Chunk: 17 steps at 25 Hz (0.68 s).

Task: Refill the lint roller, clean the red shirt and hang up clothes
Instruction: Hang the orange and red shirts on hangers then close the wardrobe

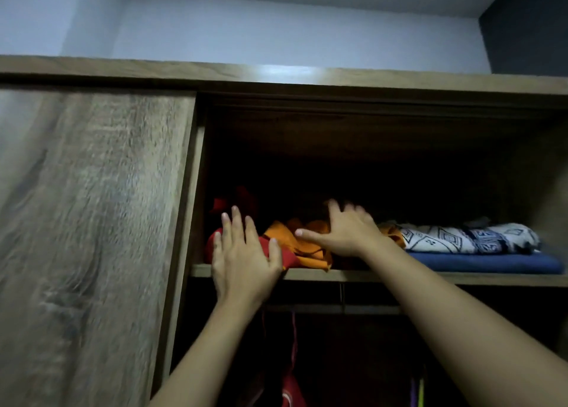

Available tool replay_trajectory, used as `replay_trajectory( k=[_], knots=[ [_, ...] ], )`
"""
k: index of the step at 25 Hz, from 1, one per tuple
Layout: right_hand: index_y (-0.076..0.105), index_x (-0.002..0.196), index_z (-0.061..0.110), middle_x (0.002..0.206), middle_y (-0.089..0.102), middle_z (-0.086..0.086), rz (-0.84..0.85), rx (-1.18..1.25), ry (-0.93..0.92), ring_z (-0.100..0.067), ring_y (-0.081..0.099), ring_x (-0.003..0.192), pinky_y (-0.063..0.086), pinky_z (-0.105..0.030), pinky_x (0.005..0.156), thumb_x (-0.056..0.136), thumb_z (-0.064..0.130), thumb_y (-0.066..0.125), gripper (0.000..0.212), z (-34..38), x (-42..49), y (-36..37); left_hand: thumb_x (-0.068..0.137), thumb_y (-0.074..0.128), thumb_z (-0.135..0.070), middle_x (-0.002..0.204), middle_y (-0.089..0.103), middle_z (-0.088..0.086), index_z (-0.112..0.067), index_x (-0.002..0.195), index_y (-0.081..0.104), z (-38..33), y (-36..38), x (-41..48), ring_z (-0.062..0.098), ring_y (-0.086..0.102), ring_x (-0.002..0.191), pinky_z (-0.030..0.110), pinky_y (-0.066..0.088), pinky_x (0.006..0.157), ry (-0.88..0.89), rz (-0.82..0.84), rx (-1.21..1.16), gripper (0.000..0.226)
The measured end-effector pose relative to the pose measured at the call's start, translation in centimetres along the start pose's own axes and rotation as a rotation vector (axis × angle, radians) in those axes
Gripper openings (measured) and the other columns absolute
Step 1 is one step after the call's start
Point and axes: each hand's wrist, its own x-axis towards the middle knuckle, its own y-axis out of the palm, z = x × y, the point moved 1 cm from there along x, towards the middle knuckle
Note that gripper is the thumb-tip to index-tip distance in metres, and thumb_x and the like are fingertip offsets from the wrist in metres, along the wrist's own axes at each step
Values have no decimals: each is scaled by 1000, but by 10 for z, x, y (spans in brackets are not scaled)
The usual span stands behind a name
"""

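Red shirt (pixel 284 254) lies crumpled on the shelf (pixel 399 276), centre frame (soft, light, best gathered by a fold). Left hand (pixel 246 262) rests open on it; right hand (pixel 347 231) spreads open over orange cloth (pixel 307 243).

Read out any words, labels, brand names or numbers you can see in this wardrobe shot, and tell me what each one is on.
No text can be read anywhere in this view.
Patterned white and navy folded cloth on the shelf: dark marks on its front edge, too blurred to tell whether they are letters or pattern.
Red garment hanging below the shelf: a pale curved mark, too dim to read.
Red cloth, orange cloth, blue folded cloth: no print visible.
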Motion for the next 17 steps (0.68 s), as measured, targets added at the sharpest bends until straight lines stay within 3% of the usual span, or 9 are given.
replay_trajectory(
  k=[3,6,11,14,17],
  knots=[
    [1,148,23,153,24,-17,253,-86,61,-39,25,139,19,-51,112,64,88,36,112,8,18,2,83,16,-54,158,-4,9,-12,149,15,1,0,1,20,-11,145,31,-7,113,2,5,44,78],
    [5,148,23,154,23,-13,349,-137,88,-37,24,140,19,-53,111,63,87,41,113,19,26,11,84,16,-54,158,-6,10,-11,149,16,0,-1,1,21,-12,145,31,-8,113,23,13,66,78],
    [47,130,13,134,51,-11,272,-49,16,-30,49,120,42,-41,99,72,73,52,83,18,25,30,83,14,-54,158,-9,12,-10,149,16,-1,-2,0,22,-14,145,33,-8,115,11,63,63,80],
    [47,130,15,133,52,-11,190,-12,-6,-29,48,120,39,-42,98,77,66,53,73,13,19,33,87,16,-56,158,-9,12,-11,147,23,1,-2,2,23,-13,145,35,-4,116,28,79,100,76],
    [38,138,20,145,37,-13,142,-45,-20,-35,32,134,24,-53,108,79,60,55,73,17,16,31,84,14,-56,158,-7,13,-11,142,34,2,-3,1,24,-12,145,36,-2,116,37,83,99,77]
  ],
)
